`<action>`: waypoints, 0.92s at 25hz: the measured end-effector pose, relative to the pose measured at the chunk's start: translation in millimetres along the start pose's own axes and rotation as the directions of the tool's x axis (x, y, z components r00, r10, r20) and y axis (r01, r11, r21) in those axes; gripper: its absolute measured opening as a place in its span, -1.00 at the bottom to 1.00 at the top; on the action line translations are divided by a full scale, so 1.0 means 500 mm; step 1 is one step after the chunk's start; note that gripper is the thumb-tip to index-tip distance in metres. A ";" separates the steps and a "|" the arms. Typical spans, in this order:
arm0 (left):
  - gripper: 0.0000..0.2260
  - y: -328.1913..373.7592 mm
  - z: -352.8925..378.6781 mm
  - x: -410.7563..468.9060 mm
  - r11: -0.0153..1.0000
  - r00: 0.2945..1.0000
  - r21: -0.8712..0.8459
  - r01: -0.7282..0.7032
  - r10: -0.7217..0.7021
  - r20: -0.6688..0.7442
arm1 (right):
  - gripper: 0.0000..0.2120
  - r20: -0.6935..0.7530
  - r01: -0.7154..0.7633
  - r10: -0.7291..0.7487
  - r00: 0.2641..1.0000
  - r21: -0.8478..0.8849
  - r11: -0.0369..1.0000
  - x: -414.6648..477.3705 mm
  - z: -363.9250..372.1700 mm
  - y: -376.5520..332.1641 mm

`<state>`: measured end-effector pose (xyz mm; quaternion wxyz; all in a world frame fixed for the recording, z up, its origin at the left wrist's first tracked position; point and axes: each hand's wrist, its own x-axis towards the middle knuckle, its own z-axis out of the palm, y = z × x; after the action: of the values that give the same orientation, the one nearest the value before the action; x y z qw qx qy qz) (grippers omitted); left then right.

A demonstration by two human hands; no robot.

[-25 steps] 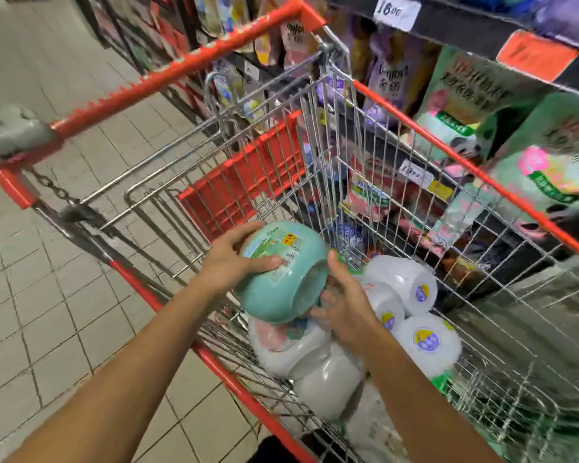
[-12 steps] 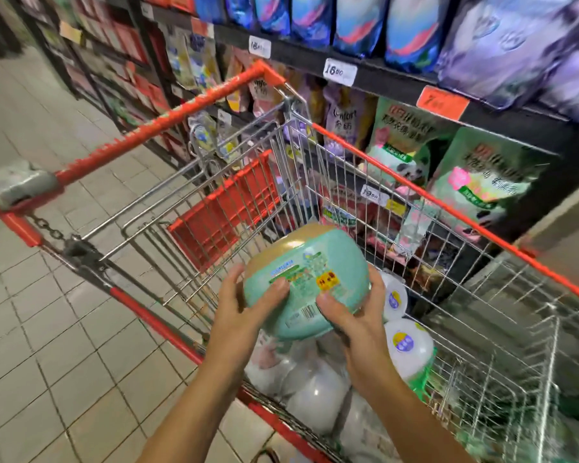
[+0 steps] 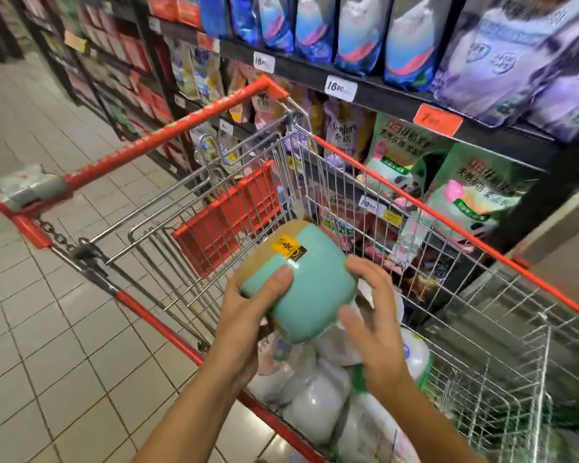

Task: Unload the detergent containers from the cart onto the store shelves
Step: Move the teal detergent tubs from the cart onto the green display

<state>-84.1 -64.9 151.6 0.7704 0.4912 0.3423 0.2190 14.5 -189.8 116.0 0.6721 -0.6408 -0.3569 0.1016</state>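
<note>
Two bare forearms reach in from the bottom edge. The left hand point(image 3: 248, 315) grips a teal detergent container point(image 3: 310, 292) from below, with the thumb pressed across its smooth side. The right hand point(image 3: 371, 329) cups the opposite side, fingers curled over the far edge and thumb near the base. It is slightly blurred, so how firm that hold is cannot be told. The container is tilted, its tan end pointing up and away. It is held in the air above the near part of the cart point(image 3: 415, 202), clear of the load.

The main risk is a slip: the body looks glossy and rounded, so a loose hold could let it go. It would land on the white containers point(image 3: 315, 396) piled directly beneath, or glance off the red rim onto the tiled floor point(image 3: 64, 329) at left.

Farther out, the cart's wire side stands between the hands and the store shelves point(image 3: 381, 95) on the right. A low carry could knock the container against that rim. The shelves look packed with green pouches point(image 3: 475, 192) and blue bags point(image 3: 315, 28), and no free slot is visible. Pushing the container in could dislodge stock.
</note>
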 end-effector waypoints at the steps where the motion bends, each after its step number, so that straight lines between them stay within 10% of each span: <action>1: -0.21 0.006 -0.011 0.005 0.999 1.000 0.028 -0.024 0.023 0.011 | -0.55 -0.010 -0.080 0.081 0.997 0.098 0.992 0.023 -0.011 0.003; 4: 0.01 0.025 -0.042 0.017 0.992 0.987 0.060 -0.110 0.102 0.122 | -0.64 0.143 -0.385 0.359 0.922 0.397 0.833 0.072 -0.027 0.013; 6: 0.06 0.032 -0.054 0.023 0.984 0.961 0.083 -0.156 0.132 0.243 | -0.50 0.387 -0.608 0.473 0.792 0.582 0.541 0.079 -0.028 0.029; 9: 0.10 0.043 -0.069 0.024 0.971 0.953 0.178 -0.161 0.106 0.282 | -0.57 0.627 -0.678 0.263 0.733 0.644 0.355 0.067 -0.025 0.041; 14: -0.32 0.026 -0.082 0.028 0.901 0.980 0.388 -0.192 0.157 0.122 | -0.03 0.200 -0.479 0.448 0.871 0.543 0.690 0.051 0.008 0.050; 17: -0.08 -0.011 -0.068 0.021 0.961 0.985 0.218 -0.171 0.160 0.066 | -0.03 0.084 -0.340 0.330 0.940 0.273 0.900 0.039 0.037 0.026; 23: -0.20 -0.012 -0.080 0.039 0.972 0.979 0.124 -0.199 0.191 0.076 | -0.36 0.059 -0.367 0.365 0.929 0.269 0.890 0.018 0.003 -0.002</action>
<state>-100.9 -30.1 128.9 0.7217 0.5787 0.2815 0.2550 19.5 -183.4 120.1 0.7220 -0.5965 -0.2147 0.2772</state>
